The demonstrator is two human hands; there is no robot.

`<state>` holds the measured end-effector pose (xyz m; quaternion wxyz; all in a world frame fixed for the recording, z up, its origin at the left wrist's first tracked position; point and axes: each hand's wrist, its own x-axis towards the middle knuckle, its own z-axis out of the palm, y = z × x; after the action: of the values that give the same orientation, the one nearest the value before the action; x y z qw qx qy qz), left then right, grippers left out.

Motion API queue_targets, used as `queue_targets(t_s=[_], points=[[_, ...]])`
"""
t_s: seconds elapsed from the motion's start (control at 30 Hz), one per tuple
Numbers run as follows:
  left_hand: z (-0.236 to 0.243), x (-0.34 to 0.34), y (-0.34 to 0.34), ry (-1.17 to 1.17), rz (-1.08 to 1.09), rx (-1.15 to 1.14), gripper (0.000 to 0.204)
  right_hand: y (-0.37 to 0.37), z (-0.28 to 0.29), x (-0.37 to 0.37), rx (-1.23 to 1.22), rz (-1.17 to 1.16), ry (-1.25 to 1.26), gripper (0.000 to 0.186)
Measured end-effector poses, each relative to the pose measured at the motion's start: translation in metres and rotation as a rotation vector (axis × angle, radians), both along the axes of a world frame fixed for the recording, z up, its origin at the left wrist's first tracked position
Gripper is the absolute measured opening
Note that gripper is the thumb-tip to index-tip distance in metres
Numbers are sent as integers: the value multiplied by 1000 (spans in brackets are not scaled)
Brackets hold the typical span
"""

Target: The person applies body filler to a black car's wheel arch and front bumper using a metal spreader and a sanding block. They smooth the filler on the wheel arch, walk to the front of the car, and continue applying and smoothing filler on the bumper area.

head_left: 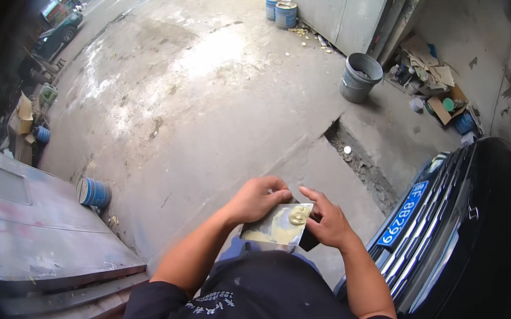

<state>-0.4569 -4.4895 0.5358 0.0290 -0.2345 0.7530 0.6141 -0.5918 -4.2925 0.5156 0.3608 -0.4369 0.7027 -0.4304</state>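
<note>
A flat pale plate [266, 219], smeared with yellowish-green putty, is held in front of my belly. A thick lump of putty [300, 215] sits near its upper right corner. My left hand [261, 199] is closed at the plate's upper left edge, its fingers curled and thumb pointing right. At the right edge my right hand [328, 222] grips with its thumb by the lump, while the index finger reaches toward my left hand. Something dark shows between the hands, and another dark shape lies below my right hand; I cannot make out either.
Close on the right stands a black car's front [434, 222] with a chrome grille. Ahead, a broken trench [362, 157] opens in the concrete floor near a grey bucket [361, 78]. A painted panel [60, 224] and a blue tin [94, 192] are at left. Cardboard scraps [423, 59] lie at far right.
</note>
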Motion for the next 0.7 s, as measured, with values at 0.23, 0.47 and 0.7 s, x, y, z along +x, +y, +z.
queue_targets(t_s=[0.23, 0.47, 0.7], points=[[-21, -73, -59, 149, -99, 67, 23, -37, -50, -57, -164, -246, -156, 64], [-29, -129, -153, 230, -238, 57, 28, -123, -16, -102, -403, -524, -331, 67], [-31, -180, -215, 137, -182, -3, 35, -164, -15, -154, -313, -668, -241, 76]])
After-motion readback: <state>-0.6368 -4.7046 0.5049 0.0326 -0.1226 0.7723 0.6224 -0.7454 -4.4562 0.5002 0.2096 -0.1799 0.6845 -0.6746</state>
